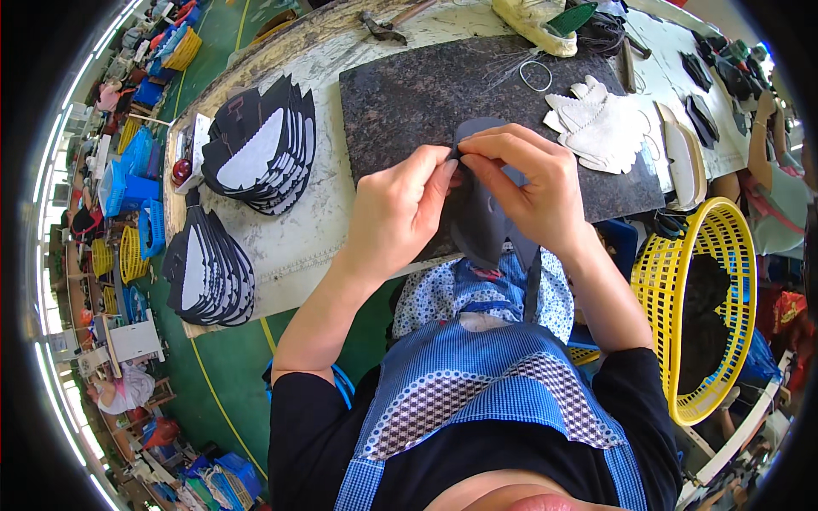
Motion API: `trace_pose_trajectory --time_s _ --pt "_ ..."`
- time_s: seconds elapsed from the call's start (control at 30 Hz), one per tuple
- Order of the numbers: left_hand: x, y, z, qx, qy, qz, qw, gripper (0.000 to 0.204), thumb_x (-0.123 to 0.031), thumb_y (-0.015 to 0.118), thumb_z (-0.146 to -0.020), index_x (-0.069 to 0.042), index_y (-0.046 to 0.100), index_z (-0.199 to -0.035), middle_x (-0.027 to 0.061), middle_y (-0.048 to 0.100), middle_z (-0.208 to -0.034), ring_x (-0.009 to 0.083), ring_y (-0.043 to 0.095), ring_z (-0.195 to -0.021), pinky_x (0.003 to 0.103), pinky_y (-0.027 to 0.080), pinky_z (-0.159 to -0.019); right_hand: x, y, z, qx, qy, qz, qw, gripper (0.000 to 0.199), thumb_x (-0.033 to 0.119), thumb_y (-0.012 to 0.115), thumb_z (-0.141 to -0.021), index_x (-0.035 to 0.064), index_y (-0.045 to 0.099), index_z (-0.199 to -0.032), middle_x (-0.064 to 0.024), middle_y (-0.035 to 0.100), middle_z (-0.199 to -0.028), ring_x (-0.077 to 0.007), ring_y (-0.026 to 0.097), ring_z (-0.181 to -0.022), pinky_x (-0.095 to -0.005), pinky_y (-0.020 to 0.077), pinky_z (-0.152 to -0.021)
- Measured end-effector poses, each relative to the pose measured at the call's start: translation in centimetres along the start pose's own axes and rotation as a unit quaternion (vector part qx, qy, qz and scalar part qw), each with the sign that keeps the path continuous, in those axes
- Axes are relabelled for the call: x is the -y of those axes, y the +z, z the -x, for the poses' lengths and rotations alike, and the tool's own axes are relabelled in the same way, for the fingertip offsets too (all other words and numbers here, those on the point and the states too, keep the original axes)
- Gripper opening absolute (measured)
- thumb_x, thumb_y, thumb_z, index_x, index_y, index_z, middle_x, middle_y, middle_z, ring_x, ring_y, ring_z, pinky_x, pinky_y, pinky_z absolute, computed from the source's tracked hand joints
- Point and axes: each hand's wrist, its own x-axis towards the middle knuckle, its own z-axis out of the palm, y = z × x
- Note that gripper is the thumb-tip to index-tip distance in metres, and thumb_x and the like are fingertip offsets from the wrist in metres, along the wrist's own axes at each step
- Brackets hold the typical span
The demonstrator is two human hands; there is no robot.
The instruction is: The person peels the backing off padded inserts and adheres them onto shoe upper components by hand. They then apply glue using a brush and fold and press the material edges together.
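Observation:
A dark grey-blue shoe upper piece (484, 223) hangs over the near edge of a dark granite slab (409, 94). My left hand (399, 211) pinches its top left edge with thumb and fingers. Against it, my right hand (528, 183) grips the top of the same piece, fingertips meeting the left hand's. The lower part of the piece droops toward my blue checked apron (477, 375).
Two fanned stacks of black-and-white cut pieces (260, 149) (209, 272) lie on the left of the worktable (294, 243). White pieces (601, 123) rest on the slab's right. A yellow plastic basket (711, 307) stands at my right. Another person (780, 170) sits far right.

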Motion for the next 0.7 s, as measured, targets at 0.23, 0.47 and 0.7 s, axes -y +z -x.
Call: trace_pose_trajectory --time_s 0.23,0.47,0.7 --pt "-0.9 0.3 2.1 0.075 0.088 -0.144 0.983 0.012 0.0 0.061 -0.085 0.0 0.063 -0.096 0.0143 0.068 -0.078 0.0289 0.068 -0.065 0.037 0.053 -0.054 1.7 -1.0 1.8 0.11 -0.067 0.15 0.98 0.019 0.003 0.073 -0.069 0.0019 0.064 -0.085 -0.0087 0.064 -0.081 -0.0255 0.065 -0.069 -0.035 0.0531 -0.059" --pt "0.7 3.2 5.9 0.069 0.139 -0.116 0.981 0.019 -0.004 0.068 -0.075 0.001 0.063 -0.093 0.0061 0.062 -0.07 0.0209 0.065 -0.057 0.03 0.052 -0.05 1.5 2.6 7.9 -0.032 0.059 0.059 0.996 0.016 0.002 0.072 -0.061 0.0045 0.061 -0.072 -0.005 0.06 -0.07 -0.023 0.06 -0.062 -0.0335 0.0505 -0.054" --pt "0.6 4.8 6.3 0.009 0.021 0.009 1.0 0.009 -0.002 0.064 -0.087 0.003 0.063 -0.094 0.0096 0.067 -0.077 0.0179 0.069 -0.064 0.028 0.055 -0.056 1.4 3.5 9.1 -0.126 0.281 -0.191 0.932 0.006 -0.006 0.064 -0.079 -0.0015 0.065 -0.083 -0.0062 0.067 -0.079 -0.0111 0.064 -0.068 -0.0241 0.0521 -0.062"
